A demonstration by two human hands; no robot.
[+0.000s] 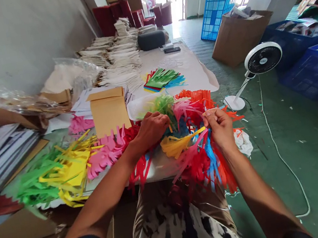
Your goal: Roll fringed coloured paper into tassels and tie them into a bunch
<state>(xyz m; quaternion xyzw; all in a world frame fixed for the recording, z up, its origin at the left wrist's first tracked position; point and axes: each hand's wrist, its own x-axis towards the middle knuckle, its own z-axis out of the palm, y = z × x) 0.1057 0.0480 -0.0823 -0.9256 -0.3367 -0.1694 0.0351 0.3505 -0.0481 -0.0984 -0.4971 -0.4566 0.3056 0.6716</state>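
Note:
My right hand (pixel 219 125) is closed in a pinch at the twisted top of a yellow tissue-paper tassel (pixel 176 144), which fans out to the left. Pink, blue (pixel 211 155) and red (pixel 197 166) tassels hang below that hand over the table edge. With fingers curled, my left hand (pixel 154 127) is over the dark red fringed paper, beside a pale green tassel (pixel 161 104); what its fingertips hold is hidden. Orange fringed paper (pixel 198 96) lies just beyond my right hand. A white plastic tray (pixel 134 109) sits behind my left hand.
Green (pixel 40 179), yellow (pixel 76 166) and pink (pixel 107 157) fringed paper covers the table's left side. Farther back lie a brown envelope (pixel 108 111), a multicoloured fringed stack (pixel 164 78) and a phone (pixel 172 50). A white fan (pixel 263 58) stands at right, its cord on the floor.

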